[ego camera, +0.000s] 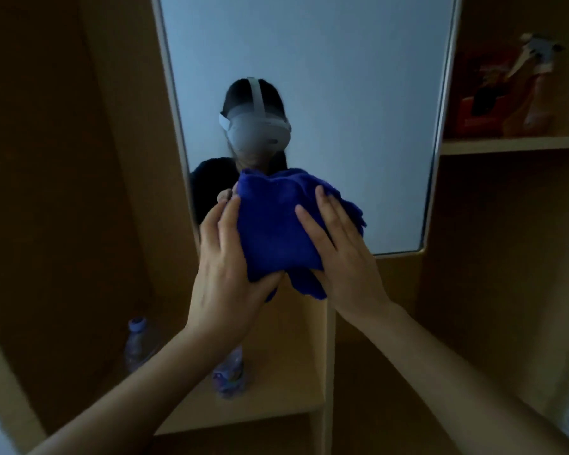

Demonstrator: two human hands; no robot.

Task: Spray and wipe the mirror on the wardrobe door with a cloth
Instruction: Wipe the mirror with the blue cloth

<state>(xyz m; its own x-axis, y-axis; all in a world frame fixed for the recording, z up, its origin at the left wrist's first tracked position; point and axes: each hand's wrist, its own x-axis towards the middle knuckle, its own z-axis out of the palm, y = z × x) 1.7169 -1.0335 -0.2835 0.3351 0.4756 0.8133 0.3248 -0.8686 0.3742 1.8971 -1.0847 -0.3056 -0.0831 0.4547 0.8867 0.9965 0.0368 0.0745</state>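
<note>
Mirror [309,77] glass fills the upper middle of our view, a tall panel with rounded lower corners and a thin pale frame, set on the wooden wardrobe door [138,159]. Its surface looks smooth and reflects a plain pale wall and a person wearing a white headset with a strap over the top.

We hold a deep blue cloth [276,224] bunched between both hands against the lower part of the mirror. It looks soft and fuzzy, like microfibre, and is crumpled into a thick pad with loose folds hanging below. Our left hand [227,267] cups the cloth's left side, thumb tucked under its lower edge and fingers reaching up along it. Our right hand [339,251] lies on the cloth's right side with fingers fairly straight and spread, pressing on the fabric. The cloth and hands cover the lower part of the reflection.

On a shelf [513,144] to the right of the mirror stands a spray bottle [536,83] with a white trigger head, just beside some reddish items too blurred to identify. Below the hands a light wooden ledge [276,372] carries a clear plastic bottle [229,376], partly hidden by our left forearm. Another clear bottle with a pale blue cap [138,343] stands lower left, in shadow. The surrounding wood is flat, matte and tan.
</note>
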